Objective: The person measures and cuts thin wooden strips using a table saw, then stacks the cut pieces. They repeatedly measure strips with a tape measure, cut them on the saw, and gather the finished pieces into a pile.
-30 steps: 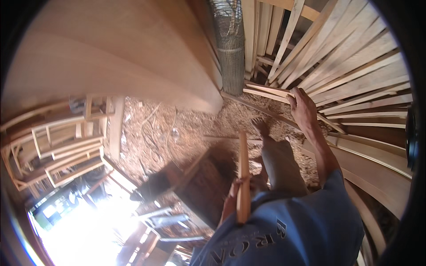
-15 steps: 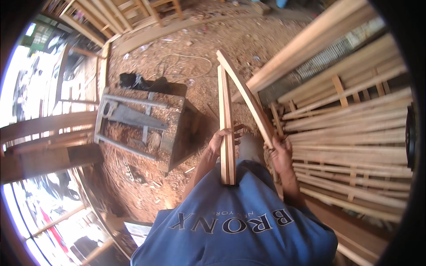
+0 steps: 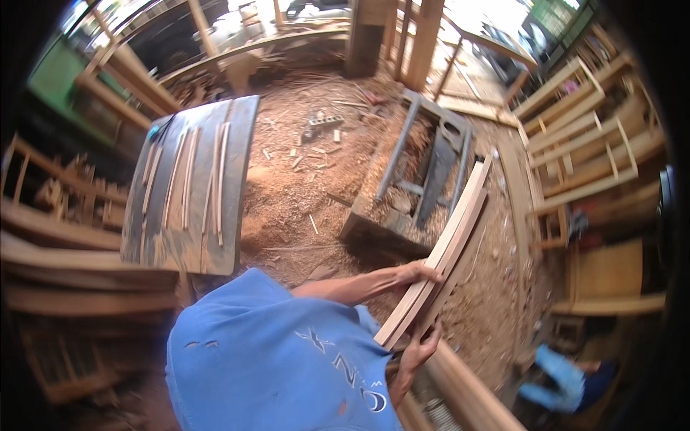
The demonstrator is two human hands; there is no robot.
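My left hand [image 3: 419, 275] is wrapped over a bundle of long wooden strips [image 3: 447, 246], right of my blue shirt. The strips lie side by side and slant away from my body toward the far right. A darker strip [image 3: 460, 267] runs along the right side of the bundle. Lower down, near the bundle's close end, my right hand [image 3: 420, 350] holds this strip from beneath. Some of its fingers are hidden. Beyond the bundle stands a low workbench [image 3: 374, 228] with a handsaw [image 3: 433, 172] lying on top.
To the left, a dark board table [image 3: 241, 187] bears several thin wooden strips [image 3: 188, 179]. Sawdust and offcuts cover the floor [image 3: 287, 172]. Wooden frames [image 3: 582, 172] stand along the right side. A thick timber [image 3: 467, 388] and light blue cloth [image 3: 557, 377] are at lower right.
My body and view have turned left, bringing the board table into sight. The strip in my right hand, earlier apart and angled, now lies against the strips in my left hand.
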